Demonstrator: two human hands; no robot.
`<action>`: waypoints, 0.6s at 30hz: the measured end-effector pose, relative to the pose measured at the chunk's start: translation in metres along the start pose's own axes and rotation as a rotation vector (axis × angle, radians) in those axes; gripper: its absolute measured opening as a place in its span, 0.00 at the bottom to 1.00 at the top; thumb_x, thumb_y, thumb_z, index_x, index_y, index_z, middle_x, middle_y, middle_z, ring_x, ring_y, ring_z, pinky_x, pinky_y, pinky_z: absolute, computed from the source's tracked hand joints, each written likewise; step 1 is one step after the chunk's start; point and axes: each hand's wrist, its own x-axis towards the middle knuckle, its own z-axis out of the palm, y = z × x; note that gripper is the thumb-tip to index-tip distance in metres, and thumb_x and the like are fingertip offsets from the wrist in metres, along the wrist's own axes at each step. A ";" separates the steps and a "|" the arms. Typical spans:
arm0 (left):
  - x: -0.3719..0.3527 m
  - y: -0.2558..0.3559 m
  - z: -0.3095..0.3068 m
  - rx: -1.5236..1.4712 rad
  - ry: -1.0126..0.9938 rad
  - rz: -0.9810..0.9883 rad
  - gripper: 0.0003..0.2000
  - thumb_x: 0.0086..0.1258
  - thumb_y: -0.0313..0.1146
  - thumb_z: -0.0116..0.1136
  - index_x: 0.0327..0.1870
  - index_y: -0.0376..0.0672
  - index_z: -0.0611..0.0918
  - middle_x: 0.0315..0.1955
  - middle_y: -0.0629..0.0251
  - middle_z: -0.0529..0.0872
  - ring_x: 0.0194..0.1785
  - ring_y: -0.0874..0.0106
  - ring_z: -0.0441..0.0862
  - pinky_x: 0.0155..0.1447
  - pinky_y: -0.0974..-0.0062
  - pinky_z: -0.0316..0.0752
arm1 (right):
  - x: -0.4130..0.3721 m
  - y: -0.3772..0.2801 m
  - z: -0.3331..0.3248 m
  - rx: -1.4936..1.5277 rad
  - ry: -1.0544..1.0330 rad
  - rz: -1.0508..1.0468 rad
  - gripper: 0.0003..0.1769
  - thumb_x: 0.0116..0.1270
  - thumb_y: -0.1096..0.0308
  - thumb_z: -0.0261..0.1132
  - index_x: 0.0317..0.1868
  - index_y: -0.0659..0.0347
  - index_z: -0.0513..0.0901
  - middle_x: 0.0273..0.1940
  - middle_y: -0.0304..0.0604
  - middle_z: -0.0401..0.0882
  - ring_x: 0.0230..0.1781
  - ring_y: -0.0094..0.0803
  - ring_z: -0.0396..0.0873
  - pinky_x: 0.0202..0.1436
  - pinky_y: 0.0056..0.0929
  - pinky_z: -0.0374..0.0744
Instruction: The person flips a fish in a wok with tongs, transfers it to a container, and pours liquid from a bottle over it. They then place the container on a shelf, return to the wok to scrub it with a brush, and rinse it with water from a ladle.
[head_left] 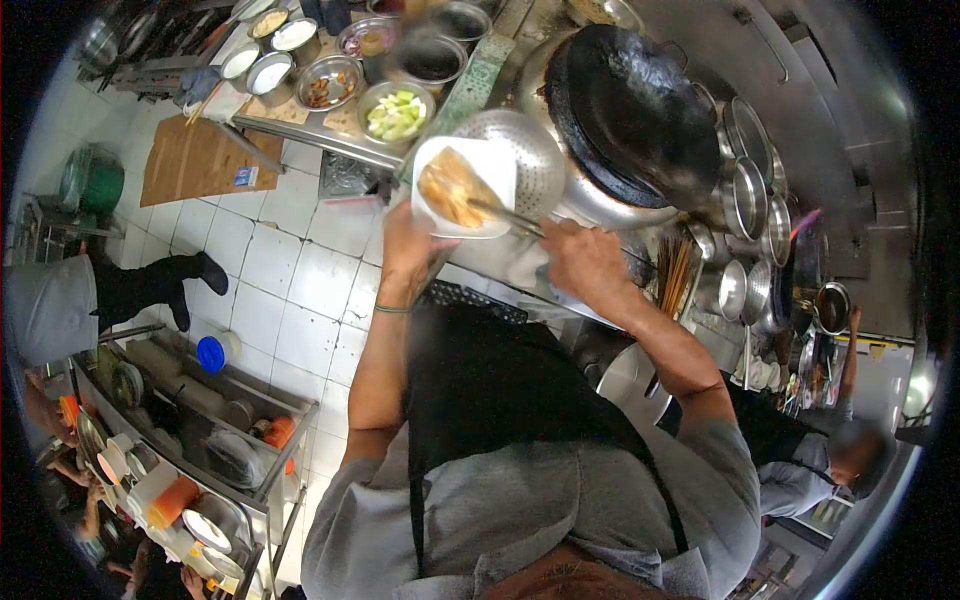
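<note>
My left hand (408, 245) grips the near left edge of a white square plate (502, 165), its thumb along the rim. Golden-brown food (455, 190), blurred by motion, lies on the plate. In my right hand (588, 262) are narrow metal tongs (515, 218), the fingers closed round them and their tips touching the food. Just beyond the plate is a perforated metal strainer (530, 165), partly covered by it. To the right a dark, smoking wok (645, 120) sits on the stove.
Sliced green vegetables fill a metal bowl (397, 112) on the counter, among several ingredient containers. Bundled sticks (672, 268) stand to my right near hanging pans (748, 198). A co-worker (815, 465) stands at right, another person (50, 305) at left. A blue-lidded tub (213, 354) sits on the floor.
</note>
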 end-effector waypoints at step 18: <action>0.009 -0.009 -0.021 0.113 0.011 0.099 0.20 0.65 0.19 0.45 0.59 0.21 0.72 0.48 0.44 0.83 0.44 0.54 0.88 0.42 0.66 0.91 | -0.058 0.030 0.019 0.449 0.502 0.327 0.21 0.70 0.62 0.65 0.57 0.67 0.81 0.43 0.64 0.84 0.40 0.59 0.84 0.43 0.45 0.82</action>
